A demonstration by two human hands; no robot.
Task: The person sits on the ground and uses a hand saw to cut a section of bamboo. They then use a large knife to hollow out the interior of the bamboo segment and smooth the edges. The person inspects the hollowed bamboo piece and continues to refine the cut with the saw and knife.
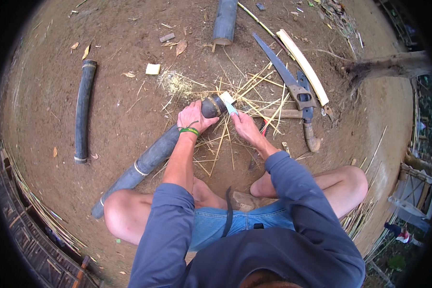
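The person sits cross-legged on the bare dirt ground point(105, 120) with a long dark bamboo pole point(144, 165) lying slantwise across the front of them, its long axis running from beside the left knee up and away to the right, so that its cut end sits just ahead of both hands. The left hand point(193, 117) is closed over the top of the pole just behind that cut end, fingers wrapped around it and pressing it down, a green wristband point(189, 130) at the wrist. The right hand point(244, 126) comes in from the other side, closed around the handle of a small knife point(228, 103) whose pale blade is set against the end face of the pole, pointing up and to the left. So the pole's end lies between the two hands, the left one on it and the right one touching it only through the blade. Thin bamboo splints point(254, 91) lie scattered on the ground around and beyond the hands. Further to the right, well apart from the right hand, rest a hand saw point(283, 72) and a pale split strip point(303, 67). Another dark bamboo length point(83, 110) lies off to the left, and a thicker section point(224, 21) at the far edge.
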